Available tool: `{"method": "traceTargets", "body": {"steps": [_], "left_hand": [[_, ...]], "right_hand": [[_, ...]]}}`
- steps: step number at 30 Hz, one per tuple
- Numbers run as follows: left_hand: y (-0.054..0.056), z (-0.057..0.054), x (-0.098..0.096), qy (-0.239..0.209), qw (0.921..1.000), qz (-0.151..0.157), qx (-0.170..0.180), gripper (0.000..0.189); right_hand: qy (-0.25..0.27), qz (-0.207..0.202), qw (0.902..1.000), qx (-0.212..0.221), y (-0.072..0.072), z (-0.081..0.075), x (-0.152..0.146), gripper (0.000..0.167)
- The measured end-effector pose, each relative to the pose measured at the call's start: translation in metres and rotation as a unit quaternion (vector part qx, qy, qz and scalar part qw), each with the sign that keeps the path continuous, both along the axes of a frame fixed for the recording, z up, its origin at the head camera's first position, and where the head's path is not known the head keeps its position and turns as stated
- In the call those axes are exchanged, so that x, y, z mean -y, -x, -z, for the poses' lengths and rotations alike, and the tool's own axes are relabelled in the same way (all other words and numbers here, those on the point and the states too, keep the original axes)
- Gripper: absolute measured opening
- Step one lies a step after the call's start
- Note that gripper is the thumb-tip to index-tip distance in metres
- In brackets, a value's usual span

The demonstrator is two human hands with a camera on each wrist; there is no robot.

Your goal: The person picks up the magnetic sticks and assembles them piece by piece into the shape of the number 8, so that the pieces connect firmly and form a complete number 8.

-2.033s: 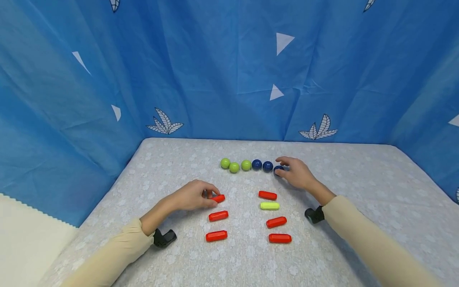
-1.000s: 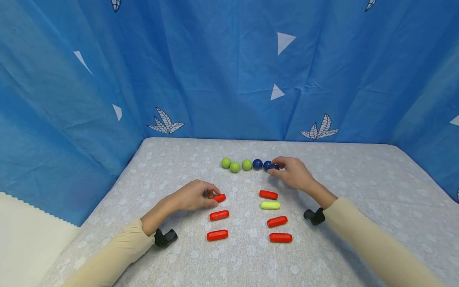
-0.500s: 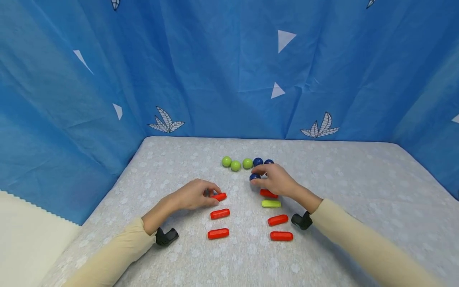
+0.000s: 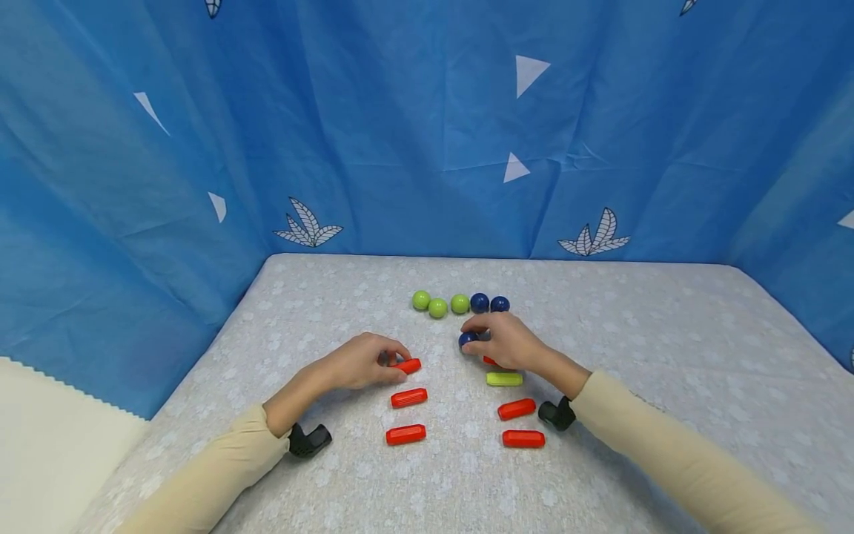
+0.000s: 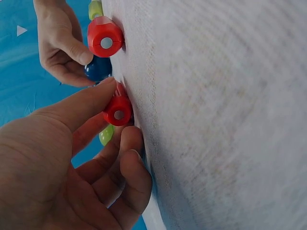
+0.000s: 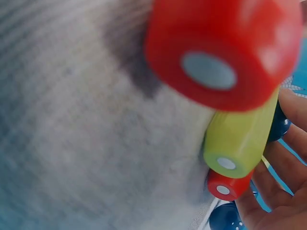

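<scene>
My left hand (image 4: 363,361) pinches a red magnetic rod (image 4: 410,366) between thumb and fingers, low over the table. In the left wrist view the red rod (image 5: 118,108) shows a round metal disc on its end. To the right, my right hand (image 4: 505,341) holds a dark blue ball (image 4: 467,340) with thumb and fingertips, just beyond the far end of the left hand's rod. Below the right hand lies another red rod (image 4: 491,361), partly hidden by it. A yellow-green rod (image 6: 235,141) lies beside that one, clearly seen in the right wrist view.
Behind the hands is a row of three green balls (image 4: 437,308) and two dark blue balls (image 4: 480,302). Two red rods (image 4: 406,434) lie nearer on the left, two more red rods (image 4: 523,439) on the right. A blue curtain (image 4: 414,148) borders the cloth-covered table (image 4: 300,297).
My right hand has taken the blue ball from the right end of the row and carried it left and nearer, towards the left hand's rod. The left hand has stayed in place.
</scene>
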State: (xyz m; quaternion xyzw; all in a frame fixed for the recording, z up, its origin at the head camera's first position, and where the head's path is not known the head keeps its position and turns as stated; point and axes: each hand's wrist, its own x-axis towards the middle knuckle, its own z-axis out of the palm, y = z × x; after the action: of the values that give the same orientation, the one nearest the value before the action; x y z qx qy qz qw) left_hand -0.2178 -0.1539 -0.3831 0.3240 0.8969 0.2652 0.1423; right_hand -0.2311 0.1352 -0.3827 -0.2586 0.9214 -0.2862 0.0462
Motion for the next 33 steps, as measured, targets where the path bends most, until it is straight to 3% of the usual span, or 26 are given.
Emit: {"method": "traceTargets", "body": {"steps": [11, 20, 24, 33], "left_hand": [[0.003, -0.002, -0.005, 0.004, 0.9998, 0.014, -0.014, 0.025], [0.021, -0.01, -0.028, 0.005, 0.999, -0.001, -0.043, 0.021], [0.028, -0.013, -0.04, -0.004, 0.9984, 0.009, -0.055, 0.021], [0.033, -0.012, -0.049, -0.005, 0.9977, 0.017, -0.066, 0.021]], "right_hand": [[-0.007, -0.006, 1.0, -0.004, 0.001, 0.0, -0.006, 0.034], [-0.015, 0.007, 0.9999, 0.005, -0.001, -0.001, -0.002, 0.038], [-0.011, 0.016, 0.9998, 0.007, -0.002, -0.001, 0.0, 0.036], [-0.001, 0.006, 1.0, 0.002, -0.005, 0.0, -0.001, 0.031]]}}
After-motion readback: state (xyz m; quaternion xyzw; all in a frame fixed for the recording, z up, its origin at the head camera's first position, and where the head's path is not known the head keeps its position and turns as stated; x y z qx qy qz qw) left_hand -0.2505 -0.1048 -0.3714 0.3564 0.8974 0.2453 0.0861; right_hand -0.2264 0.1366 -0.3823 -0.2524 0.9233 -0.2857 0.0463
